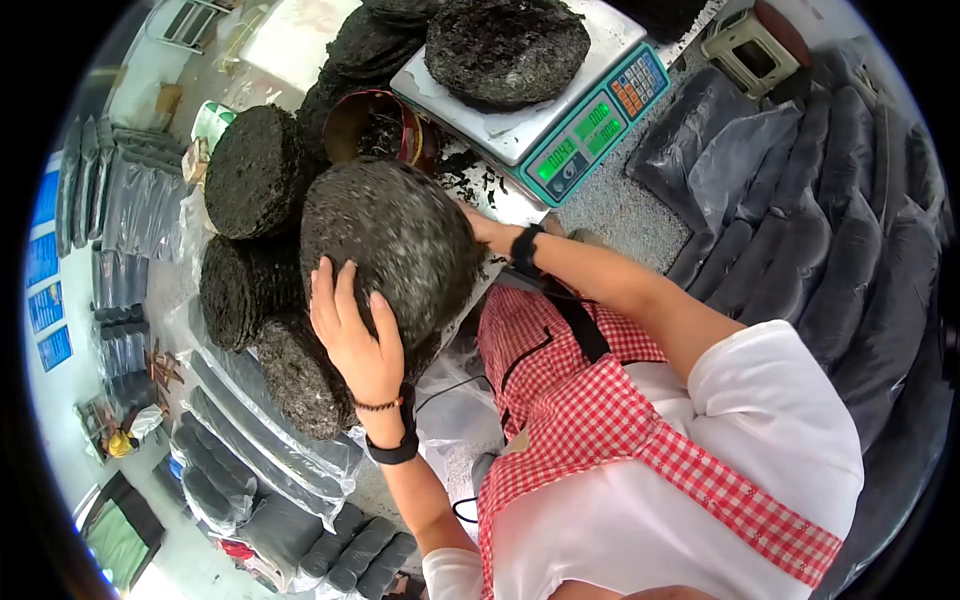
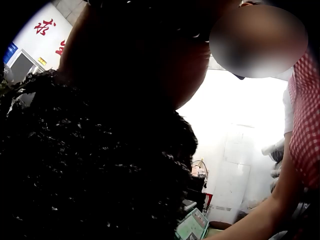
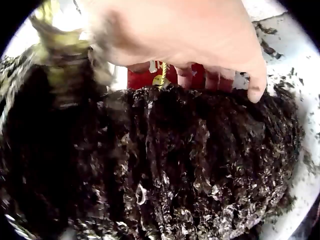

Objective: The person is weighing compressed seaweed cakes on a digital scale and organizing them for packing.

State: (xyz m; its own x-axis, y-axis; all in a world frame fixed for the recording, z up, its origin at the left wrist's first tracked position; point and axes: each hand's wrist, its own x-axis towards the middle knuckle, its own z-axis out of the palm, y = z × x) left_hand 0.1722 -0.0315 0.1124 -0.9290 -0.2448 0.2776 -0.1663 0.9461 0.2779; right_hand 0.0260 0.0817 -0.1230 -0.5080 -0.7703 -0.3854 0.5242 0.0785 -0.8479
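A thick round stack of dried seaweed discs [image 1: 390,245], dark and ridged along its side, is tilted between both hands. My left hand [image 1: 355,330] presses on its face with spread, fairly straight fingers; in the left wrist view that hand is a dark shape above the seaweed. At the stack's far edge my right hand [image 1: 487,230] grips the rim, its fingers mostly hidden in the head view. Over the ridged side in the right wrist view, the right hand [image 3: 190,37] bends its fingers down past the edge.
A digital scale [image 1: 535,100] with lit green displays bears another seaweed stack [image 1: 505,50]. A red can [image 1: 425,140] stands behind the held stack. More round stacks [image 1: 255,170] lie at left. Filled dark bags [image 1: 790,260] line the right side; crumbs [image 1: 465,180] litter the table.
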